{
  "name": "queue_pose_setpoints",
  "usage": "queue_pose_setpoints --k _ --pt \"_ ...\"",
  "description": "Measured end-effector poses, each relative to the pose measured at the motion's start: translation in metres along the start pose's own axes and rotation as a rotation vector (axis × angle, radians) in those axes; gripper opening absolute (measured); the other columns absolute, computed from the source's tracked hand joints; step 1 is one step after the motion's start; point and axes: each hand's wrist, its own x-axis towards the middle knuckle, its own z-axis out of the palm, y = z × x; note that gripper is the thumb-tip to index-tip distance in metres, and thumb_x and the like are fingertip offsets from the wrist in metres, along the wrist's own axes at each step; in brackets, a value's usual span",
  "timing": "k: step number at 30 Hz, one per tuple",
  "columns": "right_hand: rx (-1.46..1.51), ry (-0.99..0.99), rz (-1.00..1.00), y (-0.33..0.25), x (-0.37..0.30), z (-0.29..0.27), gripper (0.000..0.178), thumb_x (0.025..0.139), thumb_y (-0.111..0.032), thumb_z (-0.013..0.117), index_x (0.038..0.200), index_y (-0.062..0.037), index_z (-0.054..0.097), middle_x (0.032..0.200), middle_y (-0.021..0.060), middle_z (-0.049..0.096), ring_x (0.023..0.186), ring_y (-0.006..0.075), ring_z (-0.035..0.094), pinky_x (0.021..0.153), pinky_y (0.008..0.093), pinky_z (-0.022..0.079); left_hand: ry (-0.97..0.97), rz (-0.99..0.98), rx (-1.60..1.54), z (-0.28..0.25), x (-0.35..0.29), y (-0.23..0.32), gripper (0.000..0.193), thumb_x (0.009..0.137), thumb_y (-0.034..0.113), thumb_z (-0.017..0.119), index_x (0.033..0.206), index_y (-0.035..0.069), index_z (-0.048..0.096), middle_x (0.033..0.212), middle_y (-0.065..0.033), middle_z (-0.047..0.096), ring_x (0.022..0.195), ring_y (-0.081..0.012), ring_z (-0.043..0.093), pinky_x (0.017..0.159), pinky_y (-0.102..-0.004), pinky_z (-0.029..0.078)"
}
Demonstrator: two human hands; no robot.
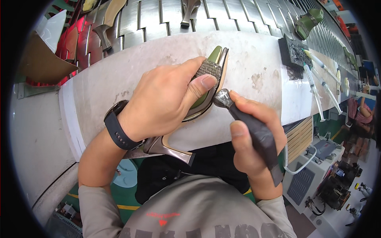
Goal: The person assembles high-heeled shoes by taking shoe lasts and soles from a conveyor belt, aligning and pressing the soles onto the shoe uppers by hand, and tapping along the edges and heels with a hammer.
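My left hand (160, 97), with a dark watch on the wrist, is closed round a high-heeled sandal (209, 69) over the table. A green shoe last fills the sandal, and a glittery strap crosses its front. The heel sticks out below my wrist, toward my body; much of the middle lies hidden under my palm. My right hand (260, 119) grips a hammer (258, 133) by its broad dark handle, thumb on one side and fingers on the other. Its rounded metal head is close against the sole edge near the strap; whether they touch, I cannot tell.
A pale, stained worktable (254, 51) runs before me. Beyond it, a metal slat conveyor (158, 20) carries heeled shoe parts and a green sandal (308, 23). At the right are a black block (291, 51) and several syringes (313, 85). A wooden-slatted rack (299, 139) stands below.
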Motion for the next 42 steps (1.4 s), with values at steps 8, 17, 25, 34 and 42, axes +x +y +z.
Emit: queue_pose_setpoints --k 8,17,25,34,42 --pt "-0.183 0.063 -0.271 -0.007 -0.008 0.022 0.04 0.077 -0.002 0.086 0.114 0.005 0.072 0.108 0.0255 0.077 0.104 0.0395 0.077 0.095 0.043 0.062 0.134 0.051 -0.051 0.008 -0.001 -0.002 0.037 0.111 0.035 0.057 0.104 0.0 0.066 0.076 -0.0241 0.065 0.076 -0.0486 0.065 0.066 -0.0537 0.048" --pt "0.085 0.064 -0.221 0.023 -0.045 0.04 0.039 0.09 -0.011 0.084 0.121 0.0084 0.07 0.119 0.0282 0.075 0.115 0.0407 0.075 0.1 0.0446 0.06 0.12 0.056 -0.12 0.005 -0.003 -0.006 0.036 0.11 0.035 0.058 0.097 0.002 0.066 0.073 -0.0224 0.065 0.073 -0.0466 0.064 0.065 -0.0523 0.048" --pt "-0.013 0.092 -0.299 0.016 -0.031 0.042 0.039 0.092 -0.013 0.083 0.12 0.0088 0.068 0.119 0.0293 0.074 0.11 0.0447 0.075 0.096 0.0485 0.062 0.093 0.021 -0.008 -0.001 -0.006 -0.002 0.037 0.111 0.035 0.058 0.114 -0.001 0.065 0.08 -0.0234 0.068 0.076 -0.0455 0.067 0.068 -0.0491 0.051" --pt "-0.163 0.016 -0.233 -0.018 -0.034 0.065 0.042 0.077 -0.006 0.088 0.114 0.0054 0.073 0.114 0.0216 0.076 0.103 0.0408 0.075 0.09 0.0426 0.06 0.075 0.015 0.031 -0.001 -0.01 -0.001 0.043 0.111 0.033 0.058 0.133 -0.003 0.065 0.084 -0.0232 0.07 0.076 -0.0426 0.07 0.068 -0.0436 0.054" --pt "0.225 -0.066 -0.051 -0.024 -0.035 0.075 0.036 0.082 -0.007 0.087 0.114 0.0008 0.074 0.109 0.0181 0.078 0.097 0.0335 0.076 0.087 0.0394 0.06 0.129 0.068 -0.006 0.001 -0.01 -0.004 0.043 0.113 0.033 0.057 0.132 -0.004 0.067 0.079 -0.0185 0.069 0.072 -0.0307 0.069 0.071 -0.038 0.055"
